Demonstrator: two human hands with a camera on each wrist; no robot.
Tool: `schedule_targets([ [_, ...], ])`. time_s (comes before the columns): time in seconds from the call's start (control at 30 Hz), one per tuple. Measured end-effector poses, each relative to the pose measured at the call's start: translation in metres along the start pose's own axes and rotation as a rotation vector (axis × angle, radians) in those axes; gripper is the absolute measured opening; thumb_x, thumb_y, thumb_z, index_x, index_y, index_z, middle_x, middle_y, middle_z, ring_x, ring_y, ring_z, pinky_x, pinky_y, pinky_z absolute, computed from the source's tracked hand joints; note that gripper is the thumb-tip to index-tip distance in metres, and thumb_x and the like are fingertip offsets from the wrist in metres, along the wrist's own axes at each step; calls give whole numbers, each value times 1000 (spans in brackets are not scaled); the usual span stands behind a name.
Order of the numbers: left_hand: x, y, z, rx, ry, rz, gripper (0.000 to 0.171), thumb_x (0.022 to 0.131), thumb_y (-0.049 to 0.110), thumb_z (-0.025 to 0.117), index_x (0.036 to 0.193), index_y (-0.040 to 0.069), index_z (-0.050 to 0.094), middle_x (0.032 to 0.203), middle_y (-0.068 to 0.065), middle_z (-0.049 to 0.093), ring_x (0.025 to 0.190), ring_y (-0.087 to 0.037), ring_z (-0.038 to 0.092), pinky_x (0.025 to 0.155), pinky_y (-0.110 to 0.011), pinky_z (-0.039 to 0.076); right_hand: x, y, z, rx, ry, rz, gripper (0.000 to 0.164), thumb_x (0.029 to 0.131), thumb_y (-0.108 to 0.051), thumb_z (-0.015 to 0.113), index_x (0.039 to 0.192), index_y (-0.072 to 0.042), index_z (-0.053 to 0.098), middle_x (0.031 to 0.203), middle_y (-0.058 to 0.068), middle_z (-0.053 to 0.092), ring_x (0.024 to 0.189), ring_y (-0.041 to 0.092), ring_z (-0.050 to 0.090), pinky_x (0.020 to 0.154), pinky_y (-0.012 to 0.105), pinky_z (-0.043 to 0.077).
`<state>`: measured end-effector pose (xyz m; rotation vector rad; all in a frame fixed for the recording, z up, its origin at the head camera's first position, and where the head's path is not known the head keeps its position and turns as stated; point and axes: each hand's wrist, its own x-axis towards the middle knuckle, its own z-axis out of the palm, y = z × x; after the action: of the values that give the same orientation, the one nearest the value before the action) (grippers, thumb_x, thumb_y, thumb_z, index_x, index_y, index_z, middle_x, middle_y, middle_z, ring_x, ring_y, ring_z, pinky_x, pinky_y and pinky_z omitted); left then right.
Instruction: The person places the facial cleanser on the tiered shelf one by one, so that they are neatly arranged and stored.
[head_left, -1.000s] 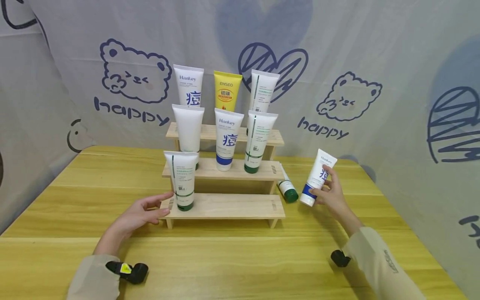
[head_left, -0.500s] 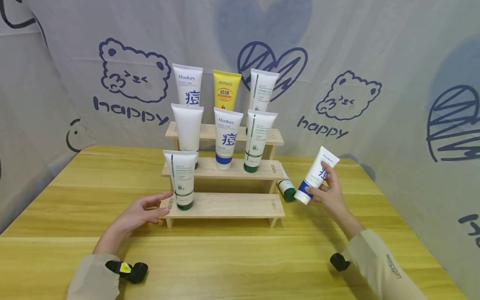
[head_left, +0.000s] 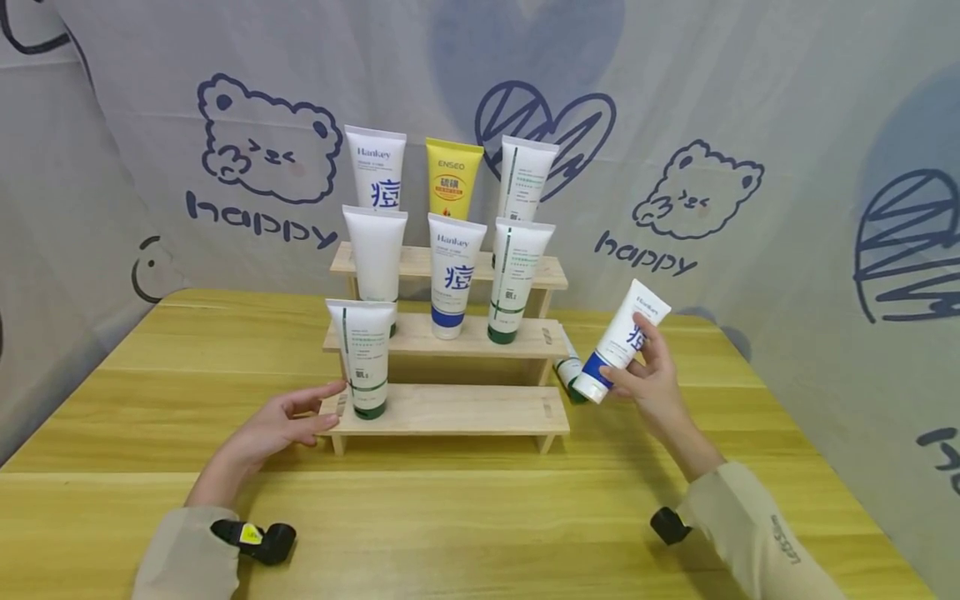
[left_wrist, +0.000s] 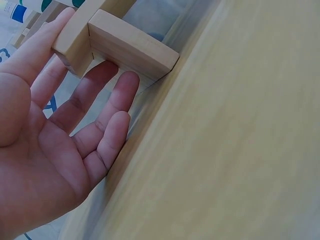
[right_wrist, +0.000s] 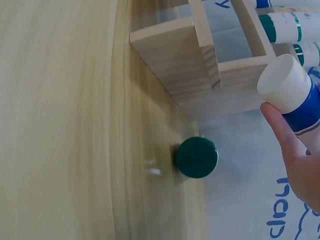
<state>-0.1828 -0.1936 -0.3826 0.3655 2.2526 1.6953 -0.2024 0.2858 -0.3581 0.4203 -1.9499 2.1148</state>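
My right hand grips a white squeeze tube with a blue band, holding it tilted in the air right of the stand. In the right wrist view the tube's white cap faces the camera. Behind it a green-capped tube lies on the table, partly hidden. My left hand holds the left end of the wooden three-step stand's bottom shelf, thumb and index finger around the board's edge; the other fingers are loosely bent beside the leg. A white tube with a green cap stands close to my left fingertips.
On the middle step stand a plain white tube, a blue-banded tube and a green-capped tube. The top step carries a yellow tube between two white ones. A printed cloth hangs behind the wooden table.
My right hand has moved the blue-banded tube left and slightly up, tilting it further; it now covers more of the lying tube. The left hand has stayed at the stand's end.
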Motion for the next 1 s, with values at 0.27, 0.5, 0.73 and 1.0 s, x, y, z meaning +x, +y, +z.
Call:
schedule_targets([
  [0.27,0,1,0,7,-3,1,59,86,25,60,136,3,36,139,-24,26,101,-29,45,72,-35,48,-14,-47,44,25,34,14,77,76,24,42,140,-15,23,133,7,28,93,17,55,57,26,51],
  [0.5,0,1,1,4,-3,7,59,87,24,60,136,2,36,140,-24,24,109,-36,40,72,-35,48,-17,-48,61,42,-19,-74,77,73,23,46,138,-14,27,133,8,31,96,19,54,56,27,51],
  [0.73,-1,0,0,3,-6,6,59,87,26,59,136,4,36,142,-23,21,120,-43,27,73,-35,47,-21,-50,81,45,-69,-119,77,71,25,49,136,-12,29,130,10,33,97,20,52,58,27,51],
  [1.0,0,-1,0,5,1,3,59,87,25,60,136,4,36,141,-24,23,116,-41,32,73,-35,47,-20,-47,102,36,-89,-117,78,69,25,54,134,-10,28,131,12,33,102,24,49,70,34,51],
])
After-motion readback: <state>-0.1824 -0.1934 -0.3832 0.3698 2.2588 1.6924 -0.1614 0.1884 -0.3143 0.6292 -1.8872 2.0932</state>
